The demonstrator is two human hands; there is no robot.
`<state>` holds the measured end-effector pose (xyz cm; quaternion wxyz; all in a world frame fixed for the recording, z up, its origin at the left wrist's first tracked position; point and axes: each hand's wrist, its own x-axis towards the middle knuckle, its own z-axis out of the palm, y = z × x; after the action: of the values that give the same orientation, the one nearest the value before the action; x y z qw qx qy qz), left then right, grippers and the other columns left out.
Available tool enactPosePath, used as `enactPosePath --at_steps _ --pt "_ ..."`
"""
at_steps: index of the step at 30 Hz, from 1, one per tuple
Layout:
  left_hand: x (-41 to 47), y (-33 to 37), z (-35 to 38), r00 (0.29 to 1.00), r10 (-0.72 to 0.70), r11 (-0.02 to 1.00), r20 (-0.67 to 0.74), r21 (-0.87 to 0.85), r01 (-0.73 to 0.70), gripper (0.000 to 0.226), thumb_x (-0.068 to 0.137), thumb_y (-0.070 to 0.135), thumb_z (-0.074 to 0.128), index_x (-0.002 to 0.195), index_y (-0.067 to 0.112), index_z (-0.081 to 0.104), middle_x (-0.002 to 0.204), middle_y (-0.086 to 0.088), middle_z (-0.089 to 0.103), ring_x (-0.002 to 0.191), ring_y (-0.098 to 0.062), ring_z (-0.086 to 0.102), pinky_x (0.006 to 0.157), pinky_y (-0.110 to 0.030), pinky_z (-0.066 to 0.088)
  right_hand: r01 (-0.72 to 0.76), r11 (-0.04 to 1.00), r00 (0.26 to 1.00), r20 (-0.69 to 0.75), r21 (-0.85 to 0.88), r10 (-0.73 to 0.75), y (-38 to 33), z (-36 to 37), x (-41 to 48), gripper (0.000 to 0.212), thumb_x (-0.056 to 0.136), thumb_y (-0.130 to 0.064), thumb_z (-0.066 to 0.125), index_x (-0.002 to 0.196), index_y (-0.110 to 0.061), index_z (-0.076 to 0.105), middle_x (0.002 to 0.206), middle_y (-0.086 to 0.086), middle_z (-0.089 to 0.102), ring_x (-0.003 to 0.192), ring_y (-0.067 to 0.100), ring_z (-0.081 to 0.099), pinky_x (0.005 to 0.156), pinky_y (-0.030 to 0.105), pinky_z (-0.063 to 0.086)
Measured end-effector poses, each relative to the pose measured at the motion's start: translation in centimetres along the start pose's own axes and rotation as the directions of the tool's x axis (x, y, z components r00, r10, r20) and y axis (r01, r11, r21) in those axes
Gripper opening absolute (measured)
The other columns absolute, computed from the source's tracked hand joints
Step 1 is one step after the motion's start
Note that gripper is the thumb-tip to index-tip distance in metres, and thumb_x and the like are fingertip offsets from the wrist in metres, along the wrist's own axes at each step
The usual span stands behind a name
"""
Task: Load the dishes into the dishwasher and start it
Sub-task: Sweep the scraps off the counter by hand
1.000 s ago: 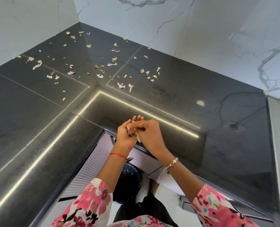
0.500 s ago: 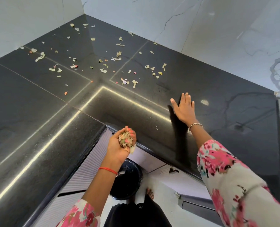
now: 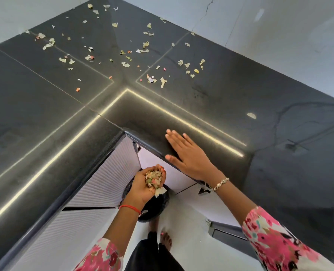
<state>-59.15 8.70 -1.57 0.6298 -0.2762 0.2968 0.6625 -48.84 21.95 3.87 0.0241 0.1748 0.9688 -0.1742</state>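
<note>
Scraps (image 3: 154, 179) are cupped in the left hand (image 3: 145, 185), fingers curled round them, above the bin (image 3: 152, 209) below the desk (image 3: 240, 106) edge. The right hand (image 3: 191, 155) is laid flat, fingers spread, on that edge. Scraps are best tipped squarely over the bin. No dishes or dishwasher are seen.

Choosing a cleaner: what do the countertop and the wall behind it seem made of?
Countertop: looks like polished black granite or similar stone; fine speckle, seams, mirror-like light reflections. Wall: seemingly white marble or marble-look tile; grey veins, faint joint lines, soft sheen.
</note>
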Motion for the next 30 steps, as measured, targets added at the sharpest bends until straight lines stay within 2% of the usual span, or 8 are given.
enactPosePath --at_steps 1,4,7,12,18,24,27,30 --pt "0.2 -0.5 0.1 0.999 -0.022 1.000 -0.041 -0.013 0.021 0.007 0.071 -0.006 0.057 0.075 -0.001 0.056 0.061 -0.014 0.063 0.052 -0.025 0.064 0.051 -0.034 0.057 0.033 0.993 0.999 0.012 0.109 -0.035 -0.4 0.0 -0.7 0.073 0.090 -0.061 0.005 0.149 -0.017 0.009 0.157 -0.004 0.005 0.142 0.002 -0.004 0.117 0.024 -0.005" --pt "2.1 -1.6 -0.2 0.989 -0.066 0.997 -0.129 -0.057 0.059 0.028 0.091 0.002 0.038 0.072 -0.005 0.058 0.062 -0.019 0.063 0.062 -0.029 0.063 0.052 -0.041 0.057 -0.055 0.838 0.989 -0.088 0.543 0.122 -0.5 -0.6 -2.2 0.051 0.099 -0.039 0.023 0.147 -0.020 0.021 0.154 -0.011 0.016 0.141 -0.003 0.007 0.117 0.019 0.002" --pt "2.8 -1.8 0.4 0.993 -0.048 0.999 -0.103 -0.025 0.045 0.031 0.085 -0.001 0.039 0.065 -0.009 0.061 0.063 -0.020 0.064 0.068 -0.029 0.061 0.051 -0.045 0.056 -0.260 0.911 0.927 -0.181 0.320 0.328 0.3 -0.1 -1.6 0.057 0.099 -0.043 0.021 0.148 -0.015 0.017 0.156 -0.003 0.011 0.143 0.006 0.003 0.119 0.030 0.005" --pt "4.0 -0.9 1.1 0.993 0.065 0.977 -0.094 0.209 -0.044 0.042 0.092 0.008 0.033 0.069 -0.002 0.066 0.062 -0.014 0.068 0.057 -0.021 0.068 0.051 -0.026 0.056 -0.159 0.986 0.980 -0.128 -0.053 0.152 -3.0 2.6 -0.5 0.077 0.090 -0.058 0.005 0.148 -0.007 0.010 0.156 0.005 0.003 0.142 0.011 -0.007 0.116 0.028 -0.007" --pt "4.0 -0.3 0.5 0.977 0.193 0.930 -0.088 0.333 -0.153 0.042 0.102 0.022 0.022 0.073 0.023 0.053 0.041 0.012 0.056 0.040 0.003 0.056 0.044 -0.009 0.045 0.163 0.957 0.983 -0.120 0.238 -0.137 -5.0 3.4 -2.3 0.049 0.101 -0.031 0.029 0.146 -0.012 0.024 0.153 0.000 0.021 0.141 0.002 0.006 0.114 0.014 -0.002" --pt "4.6 -0.2 -3.2 0.979 0.111 0.952 -0.172 0.301 -0.055 0.020 0.083 0.012 0.046 0.075 0.001 0.061 0.070 -0.012 0.062 0.069 -0.022 0.059 0.073 -0.028 0.049 0.029 0.514 0.948 -0.187 0.857 0.259 -6.0 6.6 -3.8 0.038 0.098 -0.017 0.036 0.134 -0.009 0.047 0.137 -0.003 0.049 0.129 0.001 0.042 0.105 0.016 0.033" --pt "5.2 -0.6 -6.0 0.976 0.083 0.985 -0.204 0.166 -0.049 0.026 0.076 0.006 0.041 0.053 0.003 0.051 0.047 -0.007 0.050 0.041 -0.014 0.049 0.046 -0.017 0.040 -0.023 0.230 0.874 -0.092 0.973 0.477 -5.8 10.5 -4.0 0.032 0.099 -0.009 0.038 0.124 -0.009 0.058 0.128 0.000 0.058 0.123 0.009 0.051 0.104 0.020 0.038" --pt "8.2 -0.5 -10.3 0.962 0.093 0.995 -0.258 0.069 -0.078 0.033 0.078 0.005 0.035 0.045 0.010 0.040 0.038 -0.002 0.038 0.028 -0.011 0.036 0.027 -0.012 0.023 -0.151 -0.206 0.727 0.250 0.967 0.640 -4.7 16.6 -3.0 0.027 0.097 -0.007 0.040 0.110 -0.006 0.063 0.121 0.012 0.063 0.112 0.017 0.060 0.101 0.030 0.045"
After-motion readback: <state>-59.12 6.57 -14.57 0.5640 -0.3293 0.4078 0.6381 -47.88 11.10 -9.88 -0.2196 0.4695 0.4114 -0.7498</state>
